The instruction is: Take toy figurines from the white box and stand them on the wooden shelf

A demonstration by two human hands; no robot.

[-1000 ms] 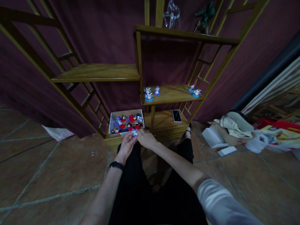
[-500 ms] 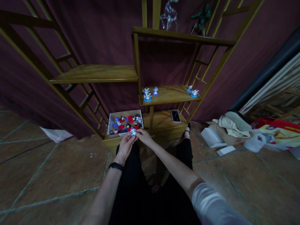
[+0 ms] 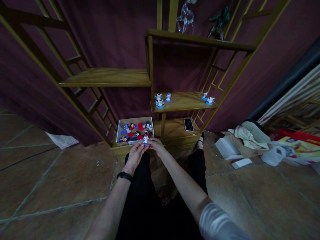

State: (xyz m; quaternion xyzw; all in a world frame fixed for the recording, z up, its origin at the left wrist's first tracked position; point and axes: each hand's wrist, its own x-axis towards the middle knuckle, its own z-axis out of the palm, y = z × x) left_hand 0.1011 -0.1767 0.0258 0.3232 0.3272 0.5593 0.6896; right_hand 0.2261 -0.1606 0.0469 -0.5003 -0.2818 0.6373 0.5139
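Between my two hands, at the near edge of a white box, is a small purple and white figurine (image 3: 145, 140) on a purple base, held upright. My left hand (image 3: 135, 154) grips it from the left with closed fingers. From the right, my right hand (image 3: 156, 145) pinches the same figurine. Just behind lies the shallow box (image 3: 120, 126), holding several figurines with red, purple and black bases. On the shelf to the upper right stand a purple figurine (image 3: 168, 97) and blue-based figurines (image 3: 159, 104), with further blue-based figurines (image 3: 210, 100) at the shelf's right end.
The wooden display rack (image 3: 105, 77) has stepped shelves and lattice sides. A phone (image 3: 188, 124) lies on its lowest board. A glass horse (image 3: 186, 17) and a dark green statuette (image 3: 219, 23) stand on top. White cartons (image 3: 228, 148) and bags lie on the floor at right.
The view has shifted slightly, so the rack appears a little further right. Both hands still hold the figurine in front of the box, and it now shows more upright, its purple base visible.
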